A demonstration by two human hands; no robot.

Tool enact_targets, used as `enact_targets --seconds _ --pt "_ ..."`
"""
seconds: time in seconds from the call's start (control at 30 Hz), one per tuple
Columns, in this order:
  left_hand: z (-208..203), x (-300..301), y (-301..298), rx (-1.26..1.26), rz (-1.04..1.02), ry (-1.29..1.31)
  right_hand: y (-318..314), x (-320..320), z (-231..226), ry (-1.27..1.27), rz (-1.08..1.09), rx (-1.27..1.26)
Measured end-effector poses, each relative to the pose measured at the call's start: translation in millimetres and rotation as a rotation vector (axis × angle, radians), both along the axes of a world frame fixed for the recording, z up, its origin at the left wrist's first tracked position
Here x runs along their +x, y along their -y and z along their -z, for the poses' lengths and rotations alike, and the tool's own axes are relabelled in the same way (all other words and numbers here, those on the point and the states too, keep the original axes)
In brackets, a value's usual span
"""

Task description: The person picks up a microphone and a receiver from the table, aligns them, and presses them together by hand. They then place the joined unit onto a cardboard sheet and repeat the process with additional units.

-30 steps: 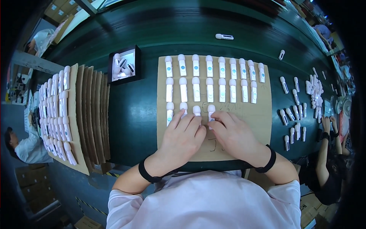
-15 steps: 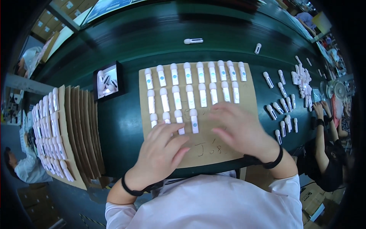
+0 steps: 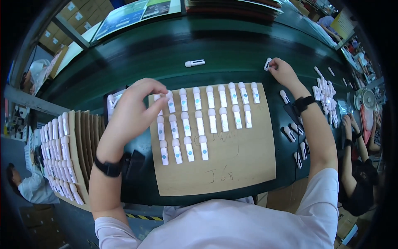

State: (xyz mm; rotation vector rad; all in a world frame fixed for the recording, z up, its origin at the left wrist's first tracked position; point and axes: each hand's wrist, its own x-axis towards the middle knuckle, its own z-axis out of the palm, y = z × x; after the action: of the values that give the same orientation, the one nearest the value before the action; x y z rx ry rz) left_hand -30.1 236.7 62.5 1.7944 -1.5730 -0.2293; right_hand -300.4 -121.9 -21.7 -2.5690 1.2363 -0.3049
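On a brown cardboard sheet (image 3: 232, 174) small white handheld devices (image 3: 203, 148) with rounded pale heads lie in three rows, most with a blue round spot. My left hand (image 3: 139, 101) is over the sheet's upper left corner, fingers curved and thumb apart, partly covering the first device of the top row; it looks to hold nothing. Farther off to the right, my right hand (image 3: 284, 72) pinches a single white device (image 3: 267, 64) by its side on the dark green table. Whether that device is lifted cannot be told.
Another device (image 3: 195, 63) lies alone beyond the sheet. Loose devices (image 3: 327, 97) are heaped at the right, near another person's hands (image 3: 350, 120). At the left, a black box (image 3: 111, 103) is half hidden behind my arm, beside upright cardboard sheets (image 3: 89, 128) and a filled sheet.
My right hand has moved from above the sheet to the far right and closed on a lone device. My left hand has moved up and left from the bottom row, uncovering it.
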Motion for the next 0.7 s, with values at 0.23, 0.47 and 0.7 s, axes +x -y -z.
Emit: enact_targets --seconds 0.23,0.47,0.7 --pt "23 28 67 0.197 -0.114 0.195 16 48 20 -0.093 0.215 -0.055" --pt "55 47 134 0.34 -0.104 0.243 6 28 12 0.134 0.09 0.174" --pt "94 85 153 0.444 -0.101 0.366 -96 2 -26 0.889 -0.079 0.956"
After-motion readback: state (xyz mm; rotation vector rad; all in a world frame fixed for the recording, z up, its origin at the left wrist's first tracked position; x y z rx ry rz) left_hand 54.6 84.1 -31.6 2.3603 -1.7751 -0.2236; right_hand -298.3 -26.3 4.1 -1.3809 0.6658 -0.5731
